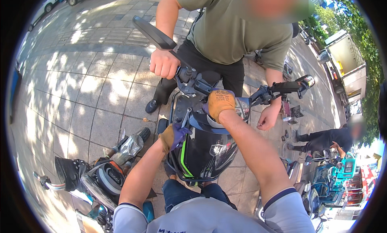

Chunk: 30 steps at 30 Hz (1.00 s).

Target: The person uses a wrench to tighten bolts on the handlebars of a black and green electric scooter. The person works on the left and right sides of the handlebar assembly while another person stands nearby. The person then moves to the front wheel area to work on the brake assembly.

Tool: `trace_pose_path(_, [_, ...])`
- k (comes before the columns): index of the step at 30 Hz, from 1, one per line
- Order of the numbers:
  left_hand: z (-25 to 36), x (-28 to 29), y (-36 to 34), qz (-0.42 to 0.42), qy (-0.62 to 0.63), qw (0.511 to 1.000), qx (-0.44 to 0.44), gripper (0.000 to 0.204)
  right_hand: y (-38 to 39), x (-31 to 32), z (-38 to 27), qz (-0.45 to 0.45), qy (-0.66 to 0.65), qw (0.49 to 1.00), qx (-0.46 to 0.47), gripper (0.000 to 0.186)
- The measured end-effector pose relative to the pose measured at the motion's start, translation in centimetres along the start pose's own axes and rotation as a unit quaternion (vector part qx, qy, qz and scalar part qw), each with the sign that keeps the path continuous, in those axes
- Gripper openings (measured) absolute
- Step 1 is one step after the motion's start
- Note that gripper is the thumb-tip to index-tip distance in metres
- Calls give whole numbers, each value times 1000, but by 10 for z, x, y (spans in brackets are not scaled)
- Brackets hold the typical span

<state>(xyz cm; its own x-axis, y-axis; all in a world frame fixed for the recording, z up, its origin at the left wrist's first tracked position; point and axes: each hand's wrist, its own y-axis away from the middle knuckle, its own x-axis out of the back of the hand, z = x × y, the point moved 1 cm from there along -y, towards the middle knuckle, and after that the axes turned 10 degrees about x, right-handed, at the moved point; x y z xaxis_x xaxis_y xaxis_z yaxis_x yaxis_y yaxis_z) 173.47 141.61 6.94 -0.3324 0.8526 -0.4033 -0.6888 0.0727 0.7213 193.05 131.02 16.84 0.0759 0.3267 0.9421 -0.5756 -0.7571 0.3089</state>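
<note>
A black electric scooter [209,154] with a green stripe stands in front of me, its front end toward my body. My left hand [174,137], in a purple and orange glove, is closed round a slim silver hand tool [186,118] at the edge of the front panel. My right hand [221,103], gloved alike, presses at the top of the panel below the handlebar; its fingers are curled and partly hidden, so what they hold cannot be made out. Across the scooter, another person's hand [165,64] grips the handlebar end under a black mirror [155,33].
The other person in a green shirt [238,35] stands close over the scooter, one arm hanging beside it. Another two-wheeler [109,176] is at my left. Parked scooters [318,184] and a person in dark clothes [328,138] are at the right, on paved ground [105,83].
</note>
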Motion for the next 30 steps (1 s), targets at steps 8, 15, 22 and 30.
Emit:
trace_pose_path(8, [-48,1,100,42,12,997,-61,24,62,17,-18,171,-32,985,3,90])
trace_pose_path(15, [-8,-36,125,79,-25,985,-152,25,191,-44,-27,283,-245,913,166,34])
trace_pose_path(22, [-240,-81,113,133,49,990,-5,25,377,-296,78,66,-363,922,-119,28])
trace_pose_path(30, [-302,-138,179,273,-78,958,49,24,721,-622,145,-418,-243,875,-23,21])
